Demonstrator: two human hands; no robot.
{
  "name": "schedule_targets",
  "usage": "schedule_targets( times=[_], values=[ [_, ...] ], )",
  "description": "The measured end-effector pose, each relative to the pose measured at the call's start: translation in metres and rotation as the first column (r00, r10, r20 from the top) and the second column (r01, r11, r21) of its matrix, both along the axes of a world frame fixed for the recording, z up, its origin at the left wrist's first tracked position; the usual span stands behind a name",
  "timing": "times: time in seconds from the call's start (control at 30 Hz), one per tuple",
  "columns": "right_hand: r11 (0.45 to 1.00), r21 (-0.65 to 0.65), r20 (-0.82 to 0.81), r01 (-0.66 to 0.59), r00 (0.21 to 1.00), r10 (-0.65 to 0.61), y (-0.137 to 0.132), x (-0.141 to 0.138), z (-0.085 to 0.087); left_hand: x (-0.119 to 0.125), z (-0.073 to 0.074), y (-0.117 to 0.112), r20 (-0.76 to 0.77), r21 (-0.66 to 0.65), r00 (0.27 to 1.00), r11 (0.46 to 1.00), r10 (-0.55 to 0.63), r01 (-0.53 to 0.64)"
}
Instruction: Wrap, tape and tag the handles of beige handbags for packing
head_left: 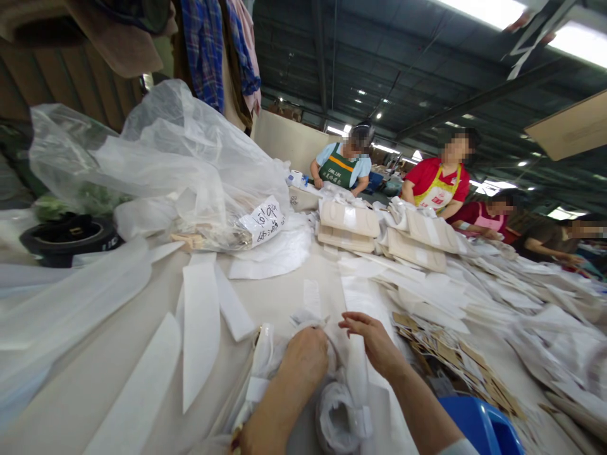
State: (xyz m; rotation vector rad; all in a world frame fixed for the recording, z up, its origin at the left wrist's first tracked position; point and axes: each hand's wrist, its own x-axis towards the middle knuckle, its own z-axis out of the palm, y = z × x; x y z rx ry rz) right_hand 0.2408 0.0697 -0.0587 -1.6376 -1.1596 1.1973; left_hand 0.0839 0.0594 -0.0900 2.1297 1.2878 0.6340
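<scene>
My left hand (308,351) is closed over crumpled white wrapping (303,316) at the near middle of the table; its fingertips are partly hidden, and anything inside the wrapping does not show. Just to the right, my right hand (372,341) is held with its fingers apart and stretched toward the left hand. A white paper-like strip (356,366) stands beneath its palm. Between my forearms sits a rolled white wrapper (339,414) with a hollow centre. Pale, thin layered material (260,360) lies along the left side of my left hand.
White curved sheets (202,322) and a large clear plastic bag (203,170) with a handwritten label lie left. Ahead are stacked beige pieces with white bands (348,221). Brown card pieces with cords (450,354) and a blue plastic object (478,423) are right. Several people work beyond.
</scene>
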Motion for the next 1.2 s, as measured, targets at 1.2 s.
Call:
schedule_targets(
  times=[1.2],
  values=[
    [0.901, 0.351, 0.485, -0.255, 0.873, 0.058, -0.041, -0.019, 0.003, -0.033, 0.033, -0.012, 0.704, 0.116, 0.708, 0.993, -0.063, -0.028]
  ],
)
